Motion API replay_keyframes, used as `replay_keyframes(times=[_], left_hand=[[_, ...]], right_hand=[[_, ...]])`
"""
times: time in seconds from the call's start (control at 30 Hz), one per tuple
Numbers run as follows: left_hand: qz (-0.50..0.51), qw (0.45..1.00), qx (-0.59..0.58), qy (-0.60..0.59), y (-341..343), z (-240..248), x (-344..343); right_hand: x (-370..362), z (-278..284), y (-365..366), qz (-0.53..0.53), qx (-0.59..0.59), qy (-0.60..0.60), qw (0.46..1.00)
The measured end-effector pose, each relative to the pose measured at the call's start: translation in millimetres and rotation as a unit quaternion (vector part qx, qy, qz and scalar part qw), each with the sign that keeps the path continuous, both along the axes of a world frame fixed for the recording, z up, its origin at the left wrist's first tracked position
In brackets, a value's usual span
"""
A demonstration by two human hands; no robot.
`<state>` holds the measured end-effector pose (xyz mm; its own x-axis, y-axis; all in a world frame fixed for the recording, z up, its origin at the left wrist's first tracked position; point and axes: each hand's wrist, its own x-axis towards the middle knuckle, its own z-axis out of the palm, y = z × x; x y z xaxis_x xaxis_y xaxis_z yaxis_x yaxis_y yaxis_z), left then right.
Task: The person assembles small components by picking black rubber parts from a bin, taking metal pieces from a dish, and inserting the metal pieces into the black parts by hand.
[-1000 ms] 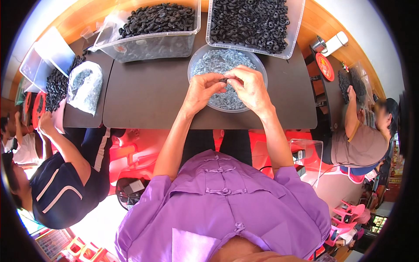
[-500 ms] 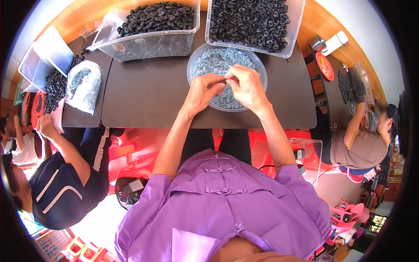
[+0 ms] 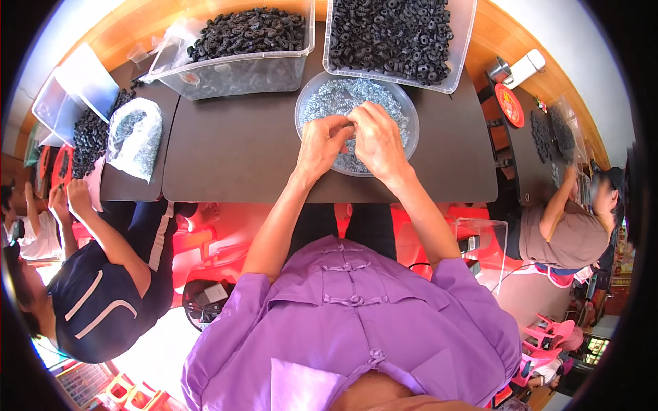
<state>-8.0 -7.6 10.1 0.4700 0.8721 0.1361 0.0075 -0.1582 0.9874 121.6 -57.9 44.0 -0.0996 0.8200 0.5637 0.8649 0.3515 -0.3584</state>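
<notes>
Over a round clear tub [image 3: 413, 137] of small silvery coiled pieces, like springs [image 3: 336, 96], my two hands meet at the fingertips. My left hand [image 3: 319, 147] pinches with thumb and fingers, and my right hand [image 3: 379, 142] is closed against it from the right. A small dark bit shows between the fingertips, mostly hidden, too small to name. Behind the tub stands a clear bin [image 3: 463, 65] of black ring-like plastic parts [image 3: 391, 41]. To its left, another clear bin [image 3: 240, 75] holds black ridged parts [image 3: 247, 34].
The dark table [image 3: 233, 151] ends in front of my body. At left, a clear bag [image 3: 137, 137] of silvery pieces lies beside a heap of black parts [image 3: 89, 140]. Co-workers sit at both sides, one in a navy shirt [image 3: 103, 301], one in brown [image 3: 565, 229]. A red plate [image 3: 509, 105] rests at right.
My right hand has turned slightly, its fingers curling more over the meeting point. My left hand stays pinched at about the same place. The co-worker at left has raised their hands together.
</notes>
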Motion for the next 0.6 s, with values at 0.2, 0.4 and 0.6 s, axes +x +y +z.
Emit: replay_keyframes(times=[0.2, 0.4, 0.6], left_hand=[[0.006, 1.000, -0.027, -0.003, 3.2, 3.8, 0.5], [0.022, 0.999, -0.003, 0.045, 4.4, -0.6, 3.0], [0.030, 0.999, -0.018, 0.035, 2.8, 5.4, 2.4]], right_hand=[[-5.8, 2.9, -7.2, 0.002, 0.020, -0.019, 1.000], [-5.7, -1.8, -7.0, -0.008, 0.027, -0.040, 0.999], [-8.8, -4.0, -4.3, -0.003, 0.041, -0.024, 0.999]])
